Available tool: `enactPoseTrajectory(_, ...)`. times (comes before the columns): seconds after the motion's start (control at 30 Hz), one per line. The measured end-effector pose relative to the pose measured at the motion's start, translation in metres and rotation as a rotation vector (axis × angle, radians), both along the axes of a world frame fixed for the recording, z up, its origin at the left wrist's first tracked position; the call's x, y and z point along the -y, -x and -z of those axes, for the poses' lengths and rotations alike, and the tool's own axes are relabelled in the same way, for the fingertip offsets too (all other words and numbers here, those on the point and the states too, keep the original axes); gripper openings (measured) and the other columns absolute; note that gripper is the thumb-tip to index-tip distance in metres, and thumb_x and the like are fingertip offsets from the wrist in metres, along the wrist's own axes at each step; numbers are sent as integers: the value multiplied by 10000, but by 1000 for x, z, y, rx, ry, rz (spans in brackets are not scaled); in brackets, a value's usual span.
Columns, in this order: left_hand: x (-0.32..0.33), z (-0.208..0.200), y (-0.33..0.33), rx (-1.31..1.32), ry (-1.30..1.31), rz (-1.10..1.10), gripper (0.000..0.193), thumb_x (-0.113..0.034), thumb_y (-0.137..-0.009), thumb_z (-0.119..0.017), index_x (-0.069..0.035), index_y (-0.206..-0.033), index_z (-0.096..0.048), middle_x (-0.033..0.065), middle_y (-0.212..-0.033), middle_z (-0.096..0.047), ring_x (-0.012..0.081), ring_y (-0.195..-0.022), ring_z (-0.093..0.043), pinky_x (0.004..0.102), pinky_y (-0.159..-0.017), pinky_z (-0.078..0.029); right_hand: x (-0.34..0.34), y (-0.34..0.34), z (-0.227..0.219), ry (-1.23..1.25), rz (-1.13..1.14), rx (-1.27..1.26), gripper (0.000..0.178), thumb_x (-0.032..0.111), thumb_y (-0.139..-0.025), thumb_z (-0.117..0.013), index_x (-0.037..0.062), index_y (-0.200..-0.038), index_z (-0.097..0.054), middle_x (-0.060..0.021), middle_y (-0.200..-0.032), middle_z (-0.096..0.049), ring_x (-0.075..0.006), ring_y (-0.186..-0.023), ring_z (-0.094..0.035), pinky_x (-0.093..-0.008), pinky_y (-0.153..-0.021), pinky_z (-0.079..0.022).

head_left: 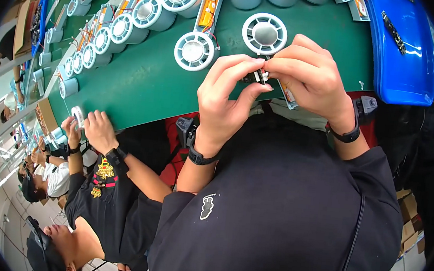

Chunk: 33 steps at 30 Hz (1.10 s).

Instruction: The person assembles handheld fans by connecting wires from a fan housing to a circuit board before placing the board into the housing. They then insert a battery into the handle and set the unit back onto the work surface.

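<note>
Green table, likely circuit board, between both hands

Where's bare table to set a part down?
Widest patch: green table between the diagonal row of round units and its front edge, left of the left hand. Smaller: between the right hand and the blue tray. Crowded: the far side, lined with units, and around both hands, with a unit's round face just beyond.
</note>
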<state>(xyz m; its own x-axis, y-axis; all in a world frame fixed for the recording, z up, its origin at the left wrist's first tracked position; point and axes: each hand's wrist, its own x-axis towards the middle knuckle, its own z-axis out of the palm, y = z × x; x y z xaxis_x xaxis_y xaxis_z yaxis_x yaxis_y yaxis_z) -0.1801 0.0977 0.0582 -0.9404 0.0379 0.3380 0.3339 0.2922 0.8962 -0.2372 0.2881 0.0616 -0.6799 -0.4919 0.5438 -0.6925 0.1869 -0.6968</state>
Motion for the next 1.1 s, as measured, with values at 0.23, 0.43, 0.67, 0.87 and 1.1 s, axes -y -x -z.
enactPoseTrajectory(0.23, 2, 3, 0, -80, 81, -7, 406, -9, -727, -864, -36, -1106, -722, 113, -1038, -689, 249, -879, -699, 331, -727, -581, 0, 1, 7, 32, -16, -56, 224, -52, -725, -766, 6, -935, -715, -93, -895, -723, -239, -717, -619, -327, -595, -491)
enactPoseTrajectory(0.43, 2, 8, 2, -146, 77, -7, 422, -16, -712, -875, -39, -1108, -730, 106, -1025, -692, 238, -851, -701, 321, -710, -581, -4, 4, 2, -67, -26, -156, 244, -46, -711, -773, -12, -945, -718, -121, -943, -744, -230, -629, -606, -326, -541, -484)
enactPoseTrajectory(0.67, 0, 12, -4, -243, 151, -55, 416, 20, -699, -869, -39, -1095, -756, 101, -993, -695, 232, -826, -691, 319, -690, -575, -5, -6, -5, -111, -18, -87, 262, -51, -718, -756, -24, -978, -729, -128, -898, -740, -227, -588, -609, -308, -513, -465)
enactPoseTrajectory(0.87, -13, 16, -13, -341, 160, -173, 406, 53, -689, -850, -32, -1075, -758, 100, -966, -693, 230, -811, -681, 327, -666, -564, 2, -19, -6, 4, 6, 153, 186, -66, -789, -712, -36, -971, -740, -108, -752, -703, -184, -568, -608, -276, -498, -429)
enactPoseTrajectory(1.1, -15, 6, -9, -354, 162, -202, 375, 23, -679, -845, -29, -1039, -754, 73, -933, -688, 240, -798, -664, 335, -664, -545, 0, -18, -14, -21, -5, 280, 126, -48, -835, -718, -26, -958, -739, -87, -726, -679, -130, -575, -594, -262, -493, -401)
